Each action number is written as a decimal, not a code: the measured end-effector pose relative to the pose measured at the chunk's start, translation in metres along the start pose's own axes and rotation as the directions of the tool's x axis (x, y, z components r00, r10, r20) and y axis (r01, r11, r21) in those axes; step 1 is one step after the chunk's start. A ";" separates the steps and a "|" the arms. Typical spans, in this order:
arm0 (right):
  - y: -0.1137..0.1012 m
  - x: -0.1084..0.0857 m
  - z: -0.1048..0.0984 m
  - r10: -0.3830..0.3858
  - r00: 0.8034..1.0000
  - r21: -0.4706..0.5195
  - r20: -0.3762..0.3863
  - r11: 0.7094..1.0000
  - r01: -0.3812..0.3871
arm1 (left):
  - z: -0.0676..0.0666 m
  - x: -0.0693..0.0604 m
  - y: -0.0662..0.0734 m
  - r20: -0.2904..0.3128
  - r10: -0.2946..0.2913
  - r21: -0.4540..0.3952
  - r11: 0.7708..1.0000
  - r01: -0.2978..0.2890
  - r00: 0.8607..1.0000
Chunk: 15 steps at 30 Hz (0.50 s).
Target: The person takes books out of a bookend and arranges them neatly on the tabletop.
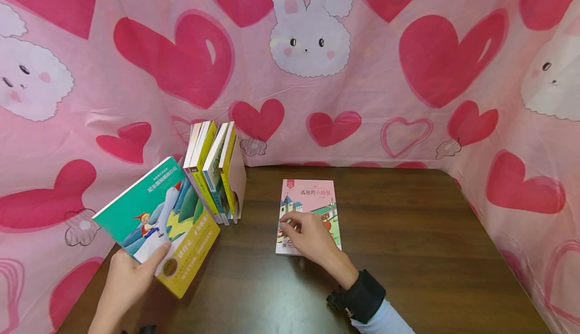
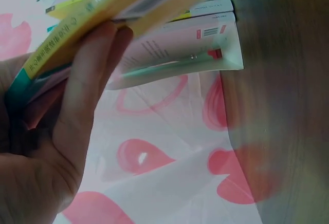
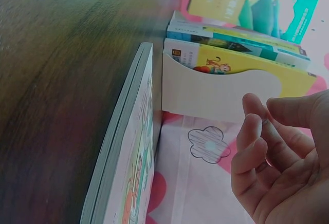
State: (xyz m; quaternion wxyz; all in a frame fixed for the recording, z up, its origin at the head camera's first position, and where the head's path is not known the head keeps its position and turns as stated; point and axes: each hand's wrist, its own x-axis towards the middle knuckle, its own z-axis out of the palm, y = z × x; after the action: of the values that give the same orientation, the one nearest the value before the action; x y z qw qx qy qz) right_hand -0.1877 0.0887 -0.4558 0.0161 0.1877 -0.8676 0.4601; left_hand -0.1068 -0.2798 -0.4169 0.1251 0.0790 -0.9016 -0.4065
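Note:
At the left of the head view, my left hand (image 1: 127,278) grips a green picture book (image 1: 131,203) with a yellow lower band. Its thumb lies on the cover, and the left wrist view shows the fingers (image 2: 85,75) behind the book. The book is tilted and held above the table. My right hand (image 1: 312,238) hovers over a pink-covered book (image 1: 310,185) lying flat on the table. Its fingers are loosely bent, with nothing between them, and the right wrist view shows it apart from that book's cover.
Several books (image 1: 204,173) stand upright in a pale book holder (image 1: 240,178) at the table's back left, beside the held book. The brown wooden table (image 1: 385,223) extends to the right. A pink cloth (image 1: 380,82) with hearts and rabbits hangs around it.

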 end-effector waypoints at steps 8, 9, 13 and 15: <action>0.000 0.000 0.000 -0.003 1.000 0.006 -0.002 1.000 0.003 | -0.002 0.000 -0.005 0.022 -0.004 -0.068 0.998 0.005 1.000; 0.000 0.000 0.000 -0.006 1.000 0.006 -0.002 1.000 0.006 | -0.002 0.000 -0.006 0.021 -0.002 -0.066 0.998 0.004 1.000; 0.000 0.000 0.000 -0.011 1.000 0.004 -0.004 1.000 0.011 | -0.003 -0.001 -0.009 0.015 0.001 -0.070 0.998 0.000 1.000; 0.000 0.000 0.000 -0.009 1.000 -0.001 -0.004 1.000 0.009 | -0.004 -0.001 -0.010 0.007 0.016 -0.086 0.996 -0.015 1.000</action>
State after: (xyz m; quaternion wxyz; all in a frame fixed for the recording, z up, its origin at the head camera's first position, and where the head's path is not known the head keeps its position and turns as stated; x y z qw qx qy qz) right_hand -0.1881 0.0884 -0.4562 0.0203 0.1907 -0.8670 0.4599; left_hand -0.1040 -0.2888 -0.4226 0.1281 0.0649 -0.8843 -0.4442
